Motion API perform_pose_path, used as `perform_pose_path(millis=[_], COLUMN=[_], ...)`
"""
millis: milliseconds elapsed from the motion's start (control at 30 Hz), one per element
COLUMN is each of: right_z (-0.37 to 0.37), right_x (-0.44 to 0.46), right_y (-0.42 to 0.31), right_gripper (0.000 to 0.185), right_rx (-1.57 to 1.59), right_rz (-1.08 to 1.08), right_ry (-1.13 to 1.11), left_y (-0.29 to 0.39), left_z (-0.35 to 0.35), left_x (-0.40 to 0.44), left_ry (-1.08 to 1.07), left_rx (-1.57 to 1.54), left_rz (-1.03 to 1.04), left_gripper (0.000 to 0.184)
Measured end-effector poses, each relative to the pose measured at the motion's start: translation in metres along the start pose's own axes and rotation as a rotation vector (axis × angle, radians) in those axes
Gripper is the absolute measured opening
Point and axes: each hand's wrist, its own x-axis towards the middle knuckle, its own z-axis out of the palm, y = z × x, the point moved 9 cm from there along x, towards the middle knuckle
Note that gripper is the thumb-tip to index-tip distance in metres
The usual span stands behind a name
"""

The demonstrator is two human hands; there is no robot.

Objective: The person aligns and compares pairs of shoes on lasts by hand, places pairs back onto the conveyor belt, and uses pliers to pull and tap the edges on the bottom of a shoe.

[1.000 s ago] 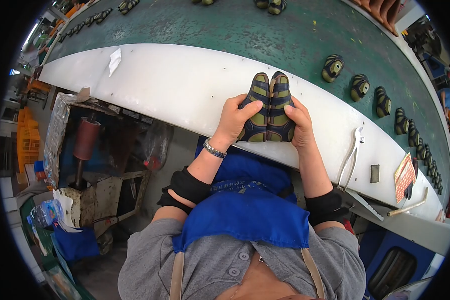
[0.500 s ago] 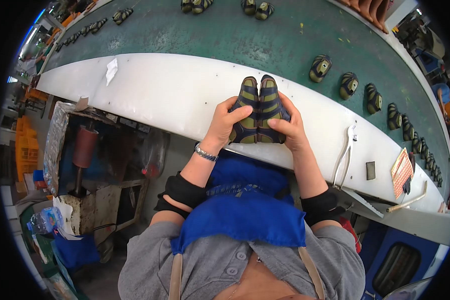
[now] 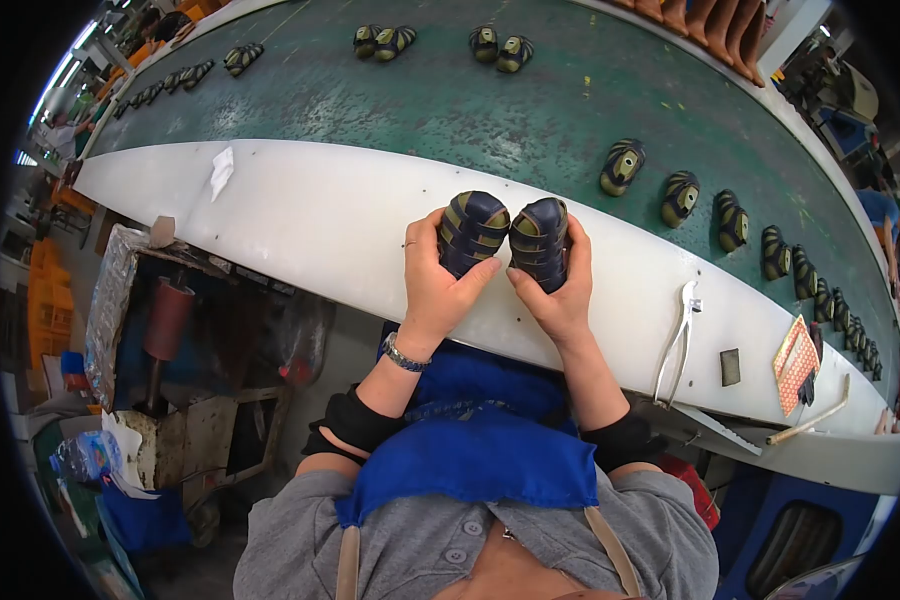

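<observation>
My left hand (image 3: 438, 285) grips a navy and olive strappy sandal (image 3: 472, 228), its thumb pressed against the near side. In my right hand (image 3: 562, 295) is the matching sandal (image 3: 538, 240), with the fingers round its outer side. Both sandals are tilted over the white worktop (image 3: 320, 230), their banded rounded ends turned up towards me and nearly touching at the middle. The palms hide their lower parts. To the right of my right hand, metal pincers (image 3: 682, 335) lie on the worktop, near a small dark block (image 3: 730, 367).
Beyond the worktop runs a green belt (image 3: 450, 120) bearing several similar sandals (image 3: 622, 167). A white scrap (image 3: 222, 173) lies at the left of the worktop. A red-patterned card (image 3: 792, 365) and a pale rod (image 3: 810, 412) lie at right. Below left stands a machine with a reddish roller (image 3: 169, 320).
The two sandals have turned from lying lengthwise, pressed side by side, to tilted with their rounded ends up. Both hands have shifted their hold round the sides. My view has moved slightly.
</observation>
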Motion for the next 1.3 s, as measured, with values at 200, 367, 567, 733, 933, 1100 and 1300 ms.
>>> perform_pose_path(millis=[200,367,567,733,933,1100,1300], right_z=[0.000,-0.012,-0.004,-0.006,-0.079,-0.077,0.008], right_x=[0.000,0.015,0.024,0.035,0.081,0.025,0.047], right_y=[-0.002,0.000,-0.025,-0.019,-0.220,-0.197,-0.017], right_gripper=[0.082,0.082,0.087,0.076,0.032,0.058,0.067], right_rx=[0.035,-0.069,-0.276,-0.226,0.000,-0.223,-0.411], right_rz=[0.045,0.255,0.272,0.271,-0.540,-0.728,0.222], right_ry=[-0.025,-0.108,0.043,0.067,0.184,0.540,0.058], left_y=[-0.007,-0.012,-0.018,-0.016,-0.039,-0.046,-0.047], left_z=[0.004,-0.001,-0.002,-0.003,-0.009,-0.007,-0.023], left_x=[-0.010,-0.016,-0.015,-0.020,-0.015,-0.014,-0.011], left_ry=[-0.043,-0.050,0.049,0.127,0.118,0.110,0.090], left_rx=[-0.321,-0.353,-0.339,-0.157,-0.303,-0.268,-0.173], left_rz=[-0.081,-0.005,0.004,0.094,-0.029,-0.041,0.089], left_gripper=[0.073,0.071,0.069,0.079,0.079,0.077,0.075])
